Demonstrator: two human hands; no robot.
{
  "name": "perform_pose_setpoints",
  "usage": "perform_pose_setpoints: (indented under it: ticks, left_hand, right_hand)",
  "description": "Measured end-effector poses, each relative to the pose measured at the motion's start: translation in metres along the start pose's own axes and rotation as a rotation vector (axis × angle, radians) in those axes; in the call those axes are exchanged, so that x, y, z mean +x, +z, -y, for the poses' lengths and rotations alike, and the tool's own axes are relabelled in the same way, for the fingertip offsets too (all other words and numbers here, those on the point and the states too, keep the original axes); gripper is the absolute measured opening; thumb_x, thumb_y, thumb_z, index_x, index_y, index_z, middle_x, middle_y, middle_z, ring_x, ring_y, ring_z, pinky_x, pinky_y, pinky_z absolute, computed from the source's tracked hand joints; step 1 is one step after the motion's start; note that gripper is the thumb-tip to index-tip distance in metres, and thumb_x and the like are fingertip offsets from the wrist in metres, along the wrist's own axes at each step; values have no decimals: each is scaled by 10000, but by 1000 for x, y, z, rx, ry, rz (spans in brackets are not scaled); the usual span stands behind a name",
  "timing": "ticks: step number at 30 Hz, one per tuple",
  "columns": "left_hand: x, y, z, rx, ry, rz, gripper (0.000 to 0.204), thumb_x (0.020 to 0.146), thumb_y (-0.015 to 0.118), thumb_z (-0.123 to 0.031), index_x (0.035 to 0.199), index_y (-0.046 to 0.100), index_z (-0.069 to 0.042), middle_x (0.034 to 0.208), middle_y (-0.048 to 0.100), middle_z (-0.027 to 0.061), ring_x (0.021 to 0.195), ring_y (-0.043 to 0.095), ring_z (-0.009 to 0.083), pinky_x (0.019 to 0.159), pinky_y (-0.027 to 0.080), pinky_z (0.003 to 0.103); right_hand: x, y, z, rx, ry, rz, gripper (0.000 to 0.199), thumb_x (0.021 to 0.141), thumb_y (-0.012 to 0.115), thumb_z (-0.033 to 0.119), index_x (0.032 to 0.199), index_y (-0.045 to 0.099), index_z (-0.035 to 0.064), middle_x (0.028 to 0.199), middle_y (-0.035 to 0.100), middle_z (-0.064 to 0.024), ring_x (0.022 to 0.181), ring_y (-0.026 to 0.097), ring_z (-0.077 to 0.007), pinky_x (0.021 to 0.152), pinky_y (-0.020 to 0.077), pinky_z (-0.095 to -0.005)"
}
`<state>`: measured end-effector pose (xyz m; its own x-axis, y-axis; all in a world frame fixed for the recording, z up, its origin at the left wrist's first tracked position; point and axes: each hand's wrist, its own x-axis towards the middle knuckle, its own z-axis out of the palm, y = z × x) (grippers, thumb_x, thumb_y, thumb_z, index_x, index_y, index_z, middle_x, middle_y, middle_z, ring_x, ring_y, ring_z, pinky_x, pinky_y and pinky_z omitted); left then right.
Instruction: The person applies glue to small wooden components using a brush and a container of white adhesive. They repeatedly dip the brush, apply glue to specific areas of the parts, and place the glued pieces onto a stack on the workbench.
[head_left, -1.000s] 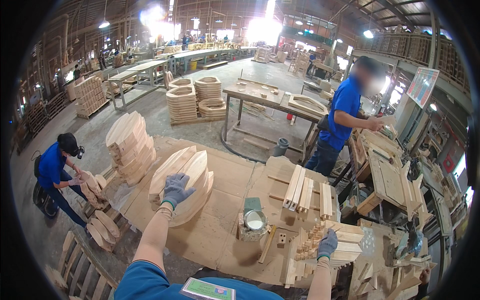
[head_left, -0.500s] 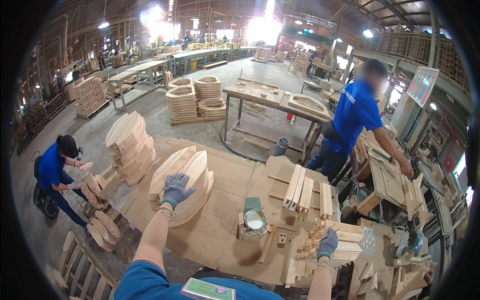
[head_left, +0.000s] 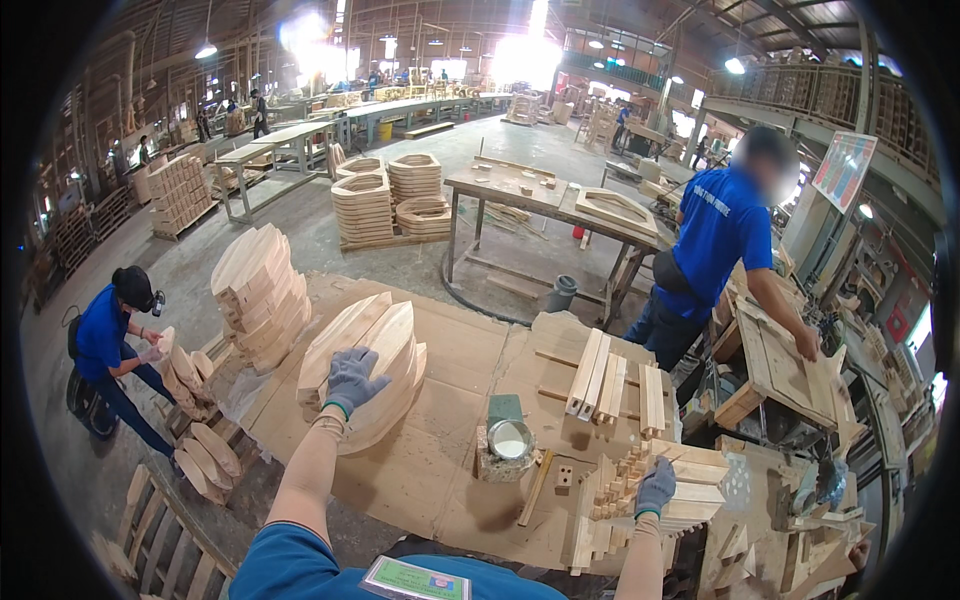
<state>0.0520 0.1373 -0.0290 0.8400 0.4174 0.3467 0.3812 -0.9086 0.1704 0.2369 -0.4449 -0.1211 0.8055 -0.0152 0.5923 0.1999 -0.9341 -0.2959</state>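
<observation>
My left hand [head_left: 355, 382], in a grey glove, lies with fingers spread on top of a stack of pointed-oval wooden panels [head_left: 400, 340]. On the right, my gloved right hand [head_left: 655, 487] is closed at a pile of pale wooden pieces [head_left: 690, 500] with tenon-like ends; whatever its fingers hold is hidden. Between my hands stands a round pot of white liquid [head_left: 511, 440] with a green block [head_left: 505, 408] behind it. A narrow wooden stick [head_left: 535, 488] and a small block with holes [head_left: 564, 480] lie to the pot's right.
Cardboard [head_left: 440, 345] covers the table. Wooden bars [head_left: 592, 375] lie beyond the pot. A taller stack of panels [head_left: 260, 295] stands at the left. One co-worker [head_left: 105, 325] bends over panels at left; another [head_left: 720, 235] works at a bench [head_left: 780, 370] at right.
My hands stay where they were. The left co-worker has brought a wooden piece down to the panels beside them. The right co-worker has shifted slightly to the right.
</observation>
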Motion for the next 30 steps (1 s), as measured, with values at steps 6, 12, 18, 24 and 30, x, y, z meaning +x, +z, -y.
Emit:
perform_pose_setpoints:
  ticks: [6, 12, 18, 24, 30]
  left_hand:
    - [1, 1, -2, -7, -11, -11, 609, 733, 613, -523, 1188, 584, -120, 1265, 515, 92, 1226, 418, 272, 1071, 239, 446]
    - [1, 0, -1, -1, 1, -9, 611, 738, 605, -518, 1192, 582, -110, 1269, 516, 96, 1229, 421, 267, 1069, 241, 441]
    - [1, -1, -2, 4, -1, 7, 612, 746, 588, -523, 1191, 582, -103, 1272, 516, 100, 1225, 427, 263, 1066, 244, 435]
    - [0, -2, -2, 10, -4, 1, 596, 746, 594, -516, 1183, 578, -113, 1274, 513, 98, 1225, 421, 264, 1063, 243, 438]
    - [0, 0, -2, -5, -14, 5, 604, 743, 602, -520, 1192, 569, -116, 1278, 510, 98, 1228, 417, 267, 1070, 235, 451]
  right_hand:
    - [2, -1, -3, -4, -31, -13, 145, 866, 516, 87, 989, 595, 79, 853, 645, -153, 814, 620, -344, 703, 489, -428]
    - [2, 0, -3, 15, -33, -20, 155, 867, 514, 90, 998, 597, 75, 854, 646, -156, 814, 622, -343, 711, 489, -431]
    - [1, 1, -4, 13, -38, -28, 159, 870, 508, 99, 1000, 596, 74, 860, 647, -155, 814, 621, -341, 714, 489, -427]
    - [1, 1, -4, -11, -37, -29, 162, 856, 519, 80, 1000, 593, 80, 848, 643, -152, 807, 620, -338, 700, 489, -424]
    - [1, 0, -2, -2, -15, -28, 154, 859, 520, 80, 995, 591, 80, 840, 641, -149, 804, 620, -335, 697, 489, -422]
